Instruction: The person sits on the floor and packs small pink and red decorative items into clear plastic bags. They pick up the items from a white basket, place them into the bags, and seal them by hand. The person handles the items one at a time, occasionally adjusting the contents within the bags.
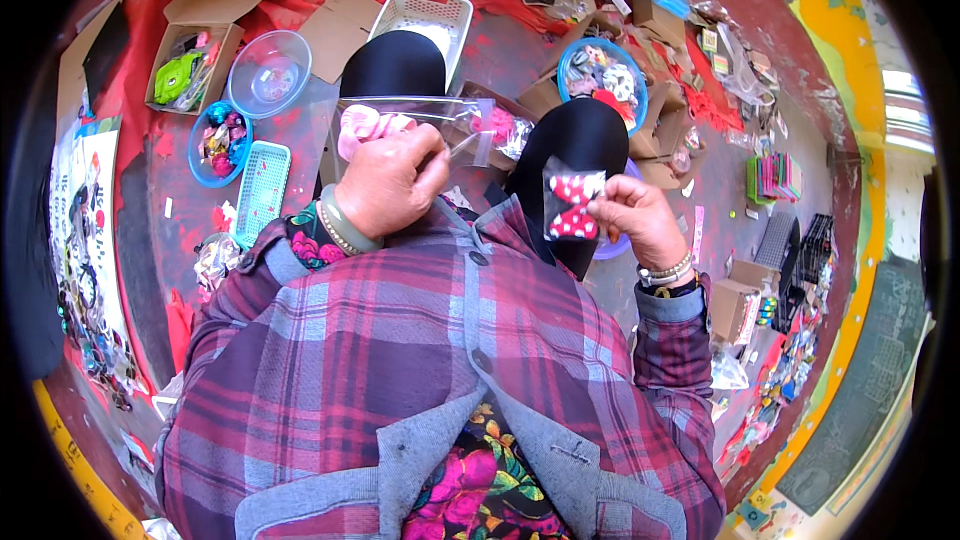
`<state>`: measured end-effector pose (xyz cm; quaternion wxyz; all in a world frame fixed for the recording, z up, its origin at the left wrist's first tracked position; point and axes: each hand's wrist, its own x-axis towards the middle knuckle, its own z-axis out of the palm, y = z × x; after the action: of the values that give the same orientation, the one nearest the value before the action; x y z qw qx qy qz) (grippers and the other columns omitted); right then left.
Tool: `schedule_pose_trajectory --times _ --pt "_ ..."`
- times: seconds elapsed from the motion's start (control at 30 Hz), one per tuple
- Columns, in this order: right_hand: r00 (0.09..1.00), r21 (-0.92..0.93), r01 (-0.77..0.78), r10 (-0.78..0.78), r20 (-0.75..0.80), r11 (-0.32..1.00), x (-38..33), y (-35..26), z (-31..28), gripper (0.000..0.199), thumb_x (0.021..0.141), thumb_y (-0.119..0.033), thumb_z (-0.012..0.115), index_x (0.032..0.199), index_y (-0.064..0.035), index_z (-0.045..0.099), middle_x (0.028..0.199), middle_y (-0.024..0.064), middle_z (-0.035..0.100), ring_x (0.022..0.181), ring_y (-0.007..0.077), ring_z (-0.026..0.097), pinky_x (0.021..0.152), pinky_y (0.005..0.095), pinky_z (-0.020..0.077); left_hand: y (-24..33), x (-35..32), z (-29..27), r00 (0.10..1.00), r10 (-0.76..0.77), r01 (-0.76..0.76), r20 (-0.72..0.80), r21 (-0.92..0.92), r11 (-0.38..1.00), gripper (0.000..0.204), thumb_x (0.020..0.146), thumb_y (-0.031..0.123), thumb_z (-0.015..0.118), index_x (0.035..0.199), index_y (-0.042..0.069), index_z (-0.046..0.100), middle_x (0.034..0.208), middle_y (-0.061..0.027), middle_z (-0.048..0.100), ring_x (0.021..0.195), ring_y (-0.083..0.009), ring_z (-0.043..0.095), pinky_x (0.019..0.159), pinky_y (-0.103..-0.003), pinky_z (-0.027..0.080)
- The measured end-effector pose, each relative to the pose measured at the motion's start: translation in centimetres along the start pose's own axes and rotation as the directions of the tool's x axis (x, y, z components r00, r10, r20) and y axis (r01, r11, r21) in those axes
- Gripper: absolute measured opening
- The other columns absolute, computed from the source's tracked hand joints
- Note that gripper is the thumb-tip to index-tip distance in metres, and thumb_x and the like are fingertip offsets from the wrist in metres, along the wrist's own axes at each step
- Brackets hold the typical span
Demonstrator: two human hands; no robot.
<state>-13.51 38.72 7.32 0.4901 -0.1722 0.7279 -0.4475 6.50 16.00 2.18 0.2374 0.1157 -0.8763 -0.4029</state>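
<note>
Right hand [640, 220] pinched shut on a small clear bag holding a red dotted bow [573, 205], bow sitting just left of the fingertips, over the right knee. Left hand [385, 185] curled closed around a clear bag with a pink bow [368, 127], bag poking out far and left of the knuckles, over the left knee. Just right of it, another clear bag [500, 127] with pink pieces on the lap. Farther out on the floor: white basket [432, 12], clear bowl [268, 72], blue bowl [603, 80] of bows.
</note>
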Motion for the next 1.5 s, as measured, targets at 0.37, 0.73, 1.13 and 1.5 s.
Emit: schedule_pose_trajectory --times 0.37,0.73,1.13,1.5 --pt "0.943 0.128 -0.039 -0.006 0.332 0.991 5.4 -3.9 5.2 0.016 0.082 -0.017 0.063 0.081 -0.0024 0.058 0.063 0.0002 0.057 0.049 0.0058 0.055 0.04 0.0148 0.0406 0.4 -0.4 0.0 0.999 0.012 -0.013 0.038 0.03 0.999 0.007 0.078 0.007 0.057 0.075 0.001 0.053 0.068 -0.0136 0.054 0.062 -0.0289 0.056 0.057 -0.035 0.043" --pt "0.975 0.253 0.055 -0.107 0.196 0.966 6.7 -3.7 6.7 0.011 0.083 -0.012 0.062 0.084 -0.0017 0.058 0.064 0.0009 0.057 0.045 0.0057 0.055 0.035 0.0151 0.0396 0.7 -0.4 -0.1 0.995 0.068 -0.071 0.075 0.041 0.997 0.008 0.08 0.007 0.056 0.079 0.001 0.051 0.066 -0.015 0.055 0.063 -0.0298 0.057 0.057 -0.037 0.044" --pt "0.959 0.099 0.117 -0.139 0.249 0.988 7.9 -2.2 9.3 0.012 0.083 -0.013 0.059 0.086 -0.0015 0.06 0.064 0.0001 0.058 0.045 0.0045 0.052 0.036 0.0162 0.0358 -0.5 -0.6 0.5 0.997 0.058 -0.059 0.052 0.014 0.998 0.009 0.08 0.01 0.055 0.08 0.002 0.05 0.066 -0.0144 0.056 0.062 -0.03 0.059 0.056 -0.038 0.045" --pt "0.901 -0.293 0.428 -0.431 0.058 0.855 10.2 -0.6 10.5 0.013 0.073 -0.015 0.067 0.081 -0.0048 0.067 0.072 0.004 0.061 0.077 0.0142 0.058 0.066 0.0275 0.0457 -1.9 -0.9 1.2 0.993 0.116 -0.116 -0.024 -0.027 0.993 0.005 0.077 0.005 0.058 0.077 0.002 0.054 0.067 -0.0119 0.055 0.06 -0.0268 0.057 0.054 -0.034 0.044"
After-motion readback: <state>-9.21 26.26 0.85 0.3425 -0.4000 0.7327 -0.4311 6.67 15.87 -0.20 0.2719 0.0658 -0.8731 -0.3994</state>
